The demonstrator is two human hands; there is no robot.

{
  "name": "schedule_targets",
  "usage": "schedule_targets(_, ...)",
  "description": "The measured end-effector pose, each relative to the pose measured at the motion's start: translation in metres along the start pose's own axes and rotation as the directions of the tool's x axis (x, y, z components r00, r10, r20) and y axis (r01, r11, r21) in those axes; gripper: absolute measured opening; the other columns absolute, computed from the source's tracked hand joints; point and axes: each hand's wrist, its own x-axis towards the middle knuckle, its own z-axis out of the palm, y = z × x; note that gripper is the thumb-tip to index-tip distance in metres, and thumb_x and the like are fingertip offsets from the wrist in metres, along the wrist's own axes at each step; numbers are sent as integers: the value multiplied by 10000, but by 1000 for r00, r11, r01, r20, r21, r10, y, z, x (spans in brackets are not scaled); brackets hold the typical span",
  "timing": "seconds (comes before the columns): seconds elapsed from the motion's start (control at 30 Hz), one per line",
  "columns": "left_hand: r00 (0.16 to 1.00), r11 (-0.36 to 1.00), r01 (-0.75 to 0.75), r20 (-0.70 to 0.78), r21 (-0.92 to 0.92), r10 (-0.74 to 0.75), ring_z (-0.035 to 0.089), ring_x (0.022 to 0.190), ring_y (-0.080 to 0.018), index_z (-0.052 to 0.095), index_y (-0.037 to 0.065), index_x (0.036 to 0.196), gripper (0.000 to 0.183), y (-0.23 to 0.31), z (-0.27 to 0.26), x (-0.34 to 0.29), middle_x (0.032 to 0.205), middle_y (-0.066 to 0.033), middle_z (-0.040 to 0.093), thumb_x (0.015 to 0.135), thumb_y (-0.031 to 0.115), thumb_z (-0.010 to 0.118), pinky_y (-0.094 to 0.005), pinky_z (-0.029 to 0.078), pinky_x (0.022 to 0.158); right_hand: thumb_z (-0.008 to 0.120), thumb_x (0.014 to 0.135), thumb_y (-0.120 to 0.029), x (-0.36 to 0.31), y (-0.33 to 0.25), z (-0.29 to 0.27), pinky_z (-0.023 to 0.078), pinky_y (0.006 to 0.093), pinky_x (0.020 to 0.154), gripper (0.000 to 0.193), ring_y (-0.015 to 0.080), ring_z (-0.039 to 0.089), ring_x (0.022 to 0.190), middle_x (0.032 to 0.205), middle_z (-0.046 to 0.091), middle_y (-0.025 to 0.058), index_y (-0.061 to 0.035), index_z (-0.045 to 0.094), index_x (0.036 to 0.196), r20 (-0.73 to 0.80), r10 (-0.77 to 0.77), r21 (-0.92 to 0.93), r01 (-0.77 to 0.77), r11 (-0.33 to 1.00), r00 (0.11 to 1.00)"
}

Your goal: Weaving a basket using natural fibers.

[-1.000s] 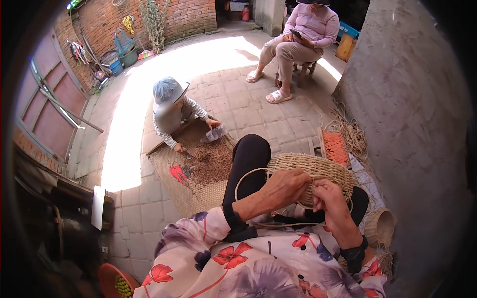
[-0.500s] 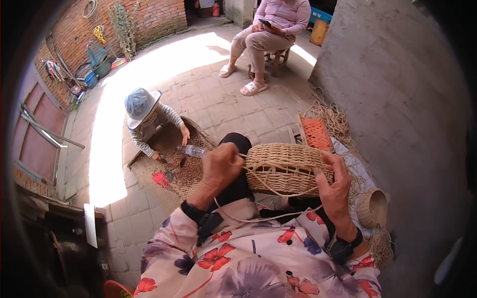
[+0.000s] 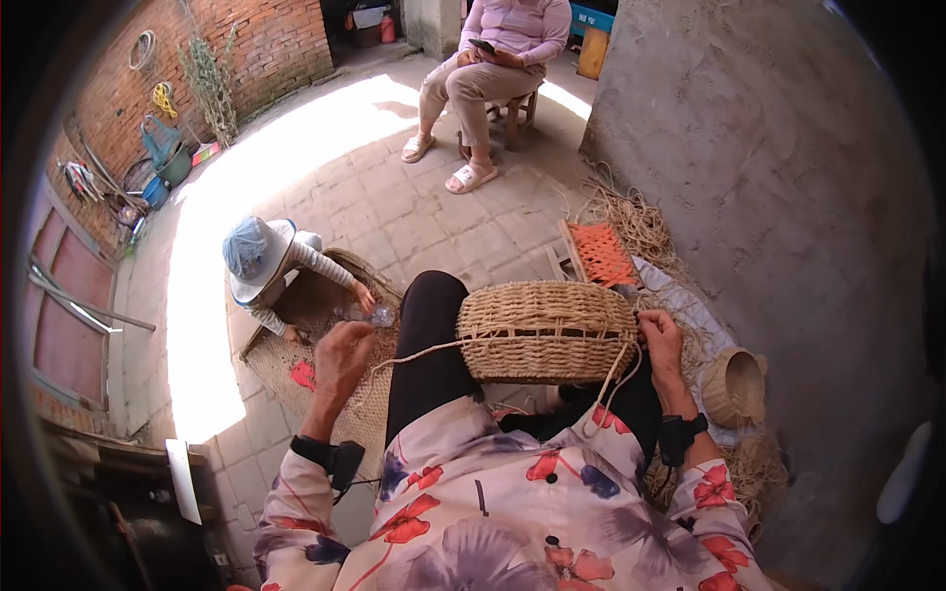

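A round basket [image 3: 547,360] woven from straw-coloured cord rests on its side across my lap, an open row of gaps along its middle. My right hand [image 3: 662,345] grips its right end, fingers curled at the edge. My left hand [image 3: 342,362] is raised left of my knee with fingers closed; what they pinch, if anything, is hidden. A loose cord [image 3: 424,352] runs from the basket's middle leftward and bends down beside that hand. Another loop of cord [image 3: 613,384] hangs off the basket's right side.
A child [image 3: 286,276] in a hat leans over a woven mat [image 3: 258,364] bearing brown bits and a plastic bottle [image 3: 382,315]. A seated person [image 3: 507,59] holds a phone. Beside the right wall [image 3: 769,177] lie cord heaps [image 3: 631,222], an orange-webbed stool [image 3: 599,254] and a small basket [image 3: 734,387].
My left hand has moved left, away from the basket, and the cord now stretches out that way. My right hand has shifted to the basket's end. The child's hat has dipped lower.
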Motion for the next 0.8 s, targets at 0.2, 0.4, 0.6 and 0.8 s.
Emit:
schedule_targets(0.2,943,968,-127,276,-218,186,657,729,-319,678,40,895,154,129,49,-5,817,-147,663,899,194,664,-404,504,641,573,921,-151,1,1,1,408,203,579,132,57,533,674,809,614,-15,-68,652,987,-15,-10,16,10,1000,1000)
schedule_targets(0.4,973,992,-124,192,-33,128,631,691,-383,637,5,846,156,47,23,6,728,-192,620,918,143,623,-438,488,632,588,909,-152,-4,0,-6,414,197,557,146,44,533,656,770,615,-29,-74,669,1002,-24,-56,79,58,995,998)
schedule_targets(0.6,900,699,433,-236,569,-366,635,790,-450,594,8,843,253,-208,-81,-77,808,-254,644,939,241,575,-537,472,680,578,915,-171,-3,-7,1,419,188,581,161,41,532,674,802,626,-36,-80,669,1013,11,-24,26,23,999,1000)
schedule_targets(0.8,881,622,459,-236,634,-409,650,799,-442,651,11,839,334,-209,-67,-98,801,-242,656,925,328,589,-514,495,707,600,904,-149,-4,-11,-1,427,201,561,137,51,543,660,778,615,-28,-66,675,984,4,-29,26,29,999,1000)
